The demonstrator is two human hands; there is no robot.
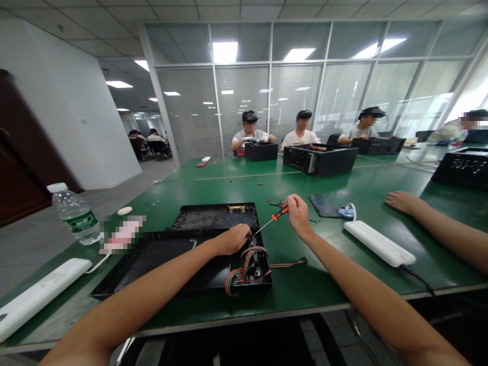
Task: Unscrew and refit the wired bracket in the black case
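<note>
My right hand (pixel 298 216) is closed round the handle of a screwdriver (pixel 281 211) with an orange and black grip. Its thin shaft slants down left to the right end of a black computer case panel (pixel 160 259) lying on the table. At that spot my left hand (pixel 237 239) rests with its fingers curled; what they pinch is hidden. Just below, a bundle of multicoloured ribbon wires (pixel 244 272) loops over the panel's end, and one lead with a black plug (pixel 304 261) stretches right. Behind lies a second black panel (pixel 213 217).
On the left are a water bottle (pixel 78 216) and a white power strip (pixel 41 297). To the right lie a dark phone (pixel 324 206), another white power strip (pixel 379 244) and another person's hand (pixel 404 202). Co-workers sit opposite behind black computer cases (pixel 320 158).
</note>
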